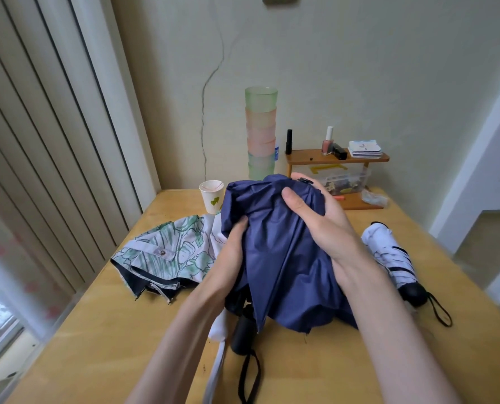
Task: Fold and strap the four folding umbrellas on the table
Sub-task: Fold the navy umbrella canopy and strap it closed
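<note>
You hold the navy umbrella (275, 258) over the middle of the worktop (111, 330). Its long axis runs away from you: the black handle (243, 330) points at the near edge and the bunched top of the canopy at the far edge.

Both grips sit at that far end. Your right grip (315, 223) is curled over the top of the cloth with the thumb pressed into the folds. The strap tab (305, 180), with its black snap, shows right at its fingertips. Your left grip (232, 240) pinches the left side of the canopy, fingers tucked into the cloth.

The lower skirt hangs wide and loose above the handle, so I judge the pleats are not yet wrapped tight. The tab lies on the right grip's side, so that hand is the nearer 1 to draw it round across the axis while the left steadies the roll.

A leaf-print umbrella (170, 252) lies loose toward the left edge. A white striped umbrella (388, 252) lies rolled near the right edge. White cloth (218, 325) under your left forearm may be the 4th; you cannot tell.
</note>
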### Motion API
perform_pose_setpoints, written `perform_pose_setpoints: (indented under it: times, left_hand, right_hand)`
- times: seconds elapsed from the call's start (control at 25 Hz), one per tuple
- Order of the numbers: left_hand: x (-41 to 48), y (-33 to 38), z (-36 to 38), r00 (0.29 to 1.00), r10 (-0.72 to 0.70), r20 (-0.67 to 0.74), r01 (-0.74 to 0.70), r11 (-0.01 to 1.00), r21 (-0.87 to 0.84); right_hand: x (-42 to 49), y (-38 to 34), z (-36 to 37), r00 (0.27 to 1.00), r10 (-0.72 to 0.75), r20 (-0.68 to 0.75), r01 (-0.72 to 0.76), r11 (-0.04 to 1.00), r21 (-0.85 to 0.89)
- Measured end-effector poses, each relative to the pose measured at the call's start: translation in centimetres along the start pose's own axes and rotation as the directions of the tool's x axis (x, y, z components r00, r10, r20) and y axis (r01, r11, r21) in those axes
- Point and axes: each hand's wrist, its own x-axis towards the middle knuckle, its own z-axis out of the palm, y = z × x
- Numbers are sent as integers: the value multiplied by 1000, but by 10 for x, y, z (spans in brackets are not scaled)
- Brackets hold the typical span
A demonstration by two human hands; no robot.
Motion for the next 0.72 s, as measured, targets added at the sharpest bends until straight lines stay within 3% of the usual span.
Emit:
perform_pose_setpoints:
  times: [0.08, 0.2, 0.36, 0.48, 0.56, 0.6, 0.64, 0.68, 0.72]
  left_hand:
    - [3, -1, -10, 999, -39, -28, 40, 999, 37]
    - [3, -5, -18, 1000, 12, -13, -11, 993, 114]
    - [3, 4, -35, 974, 215, -71, -199, 963, 184]
    - [3, 27, -72, 849, 449, -280, -390, 888, 244]
    - [-5, 40, -82, 666, 594, -451, -497, 804, 326]
    - [-10, 44, -78, 572, 674, -467, -544, 738, 399]
    - [-15, 48, -68, 504, 758, -415, -593, 652, 472]
    - [-20, 49, -55, 502, 817, -285, -636, 571, 519]
    - [-24, 46, -40, 559, 822, -107, -647, 513, 565]
  right_hand:
    - [3, 2, -1, 1000, -10, -17, 10, 1000, -13]
    - [5, 6, -1, 999, 7, -35, -8, 999, -31]
    - [7, 11, 2, 986, -50, -160, 44, 998, -40]
    - [7, 9, -3, 965, -68, -255, 69, 998, -4]
    - [8, 7, -5, 948, -81, -307, 79, 997, -21]
    - [8, 6, -5, 940, -91, -330, 83, 996, -40]
    - [9, 6, -4, 931, -102, -350, 87, 994, -60]
    - [9, 5, -3, 926, -113, -361, 91, 993, -78]
    - [9, 4, -1, 923, -127, -363, 103, 991, -86]
